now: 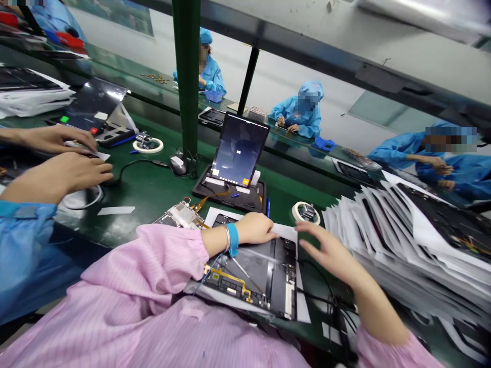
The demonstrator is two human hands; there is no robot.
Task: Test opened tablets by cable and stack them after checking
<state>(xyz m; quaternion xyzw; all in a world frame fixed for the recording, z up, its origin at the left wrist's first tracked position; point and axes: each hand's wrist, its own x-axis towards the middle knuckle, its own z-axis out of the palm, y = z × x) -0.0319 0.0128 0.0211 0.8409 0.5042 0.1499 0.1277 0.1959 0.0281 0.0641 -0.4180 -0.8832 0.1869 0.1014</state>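
An opened tablet body (264,278) with bare circuit boards and gold flex cables lies on a white sheet in front of me. My left hand (255,228), with a blue wrist strap, rests on its top edge, fingers curled down and pressed together. My right hand (326,248) hovers just right of the tablet, fingers spread, holding nothing. A roll of tape (306,211) sits just beyond my right hand. A lit tablet (240,151) stands propped in a black tray (230,194) further back.
A tall stack of white-sheeted tablet parts (414,245) fills the right. A co-worker's two hands (65,171) in blue sleeves work at the left. A green post (187,76), a mouse (178,164) and another tape roll (148,145) stand behind. Several people in blue sit across.
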